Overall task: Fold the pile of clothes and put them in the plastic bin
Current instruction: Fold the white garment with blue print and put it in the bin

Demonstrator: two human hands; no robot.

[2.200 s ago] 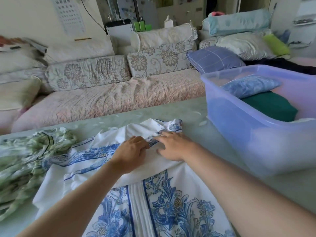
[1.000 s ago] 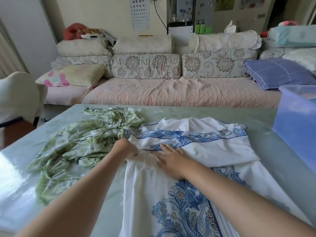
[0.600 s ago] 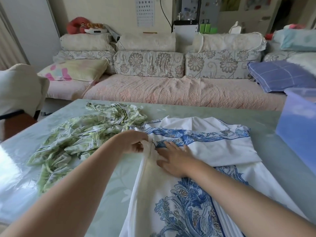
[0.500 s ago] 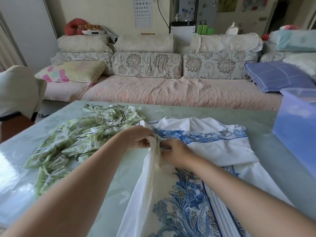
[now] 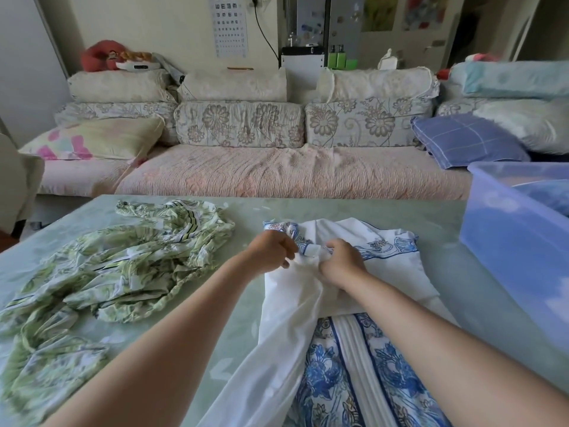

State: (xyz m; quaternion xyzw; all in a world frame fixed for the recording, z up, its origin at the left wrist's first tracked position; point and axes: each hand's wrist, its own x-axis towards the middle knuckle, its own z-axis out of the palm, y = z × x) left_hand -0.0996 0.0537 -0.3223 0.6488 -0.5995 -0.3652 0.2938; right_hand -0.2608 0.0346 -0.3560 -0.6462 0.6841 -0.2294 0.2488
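Observation:
A white garment with blue flower print point(image 5: 363, 380) lies on the pale green table point(image 5: 234, 318) in front of me. My left hand point(image 5: 271, 251) pinches its left edge, folded over toward the middle. My right hand point(image 5: 343, 261) grips the bunched white cloth right beside it. A crumpled green and white patterned garment point(image 5: 101, 272) lies to the left, untouched. The translucent blue plastic bin point(image 5: 517, 241) stands at the table's right side with folded blue cloth point(image 5: 545, 194) showing inside.
A long sofa point(image 5: 246, 171) with floral cushions runs behind the table's far edge. Pillows are stacked at its right end, among them a blue checked one point(image 5: 462, 140). A cream chair back point(image 5: 15, 180) stands at the left.
My left hand has lifted the white garment's left edge and carried it rightward over the middle. My right hand has gone from flat on the cloth to gripping it.

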